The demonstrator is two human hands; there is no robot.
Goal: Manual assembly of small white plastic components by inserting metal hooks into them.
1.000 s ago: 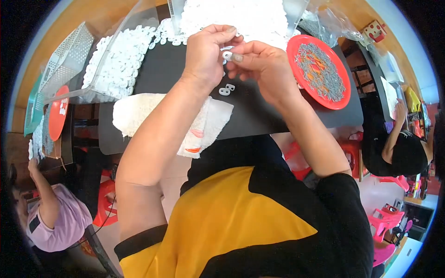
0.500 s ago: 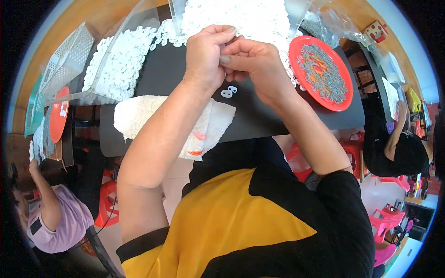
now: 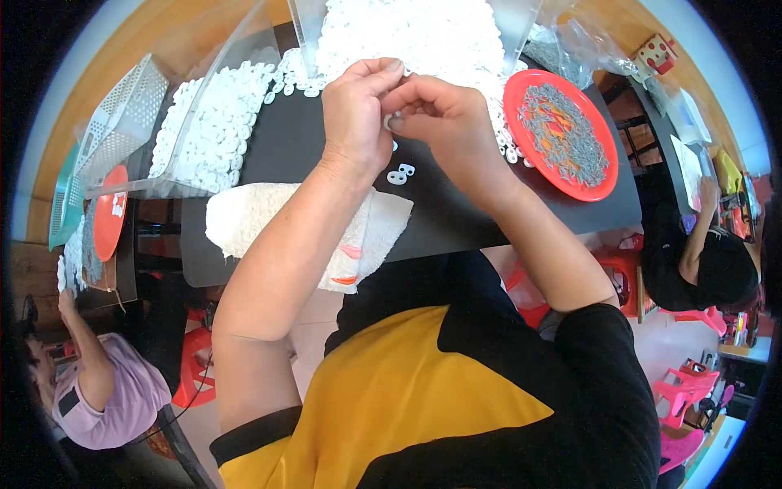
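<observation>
Up at twelve o'clock, the right hand (image 3: 448, 122) pinched a half-hidden white piece (image 3: 388, 121); the left hand (image 3: 354, 114) curled, its fingers' hold unclear; a glossy, rounded, two-holed piece (image 3: 397, 177) lay at their six o'clock

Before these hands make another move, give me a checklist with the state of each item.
1. Left hand and right hand together over the table: ok.
2. Piece gripped between them: cannot tell; the fingers hide most of that spot.
3. Table just below the hands free of loose pieces: not ok; a few white ones lie there.
4. Plate stocked with grey pins: ok.
5. Bin ahead stocked with white pieces: ok.
6. Left forearm off the towel: cannot tell; it crosses over it in view.
</observation>
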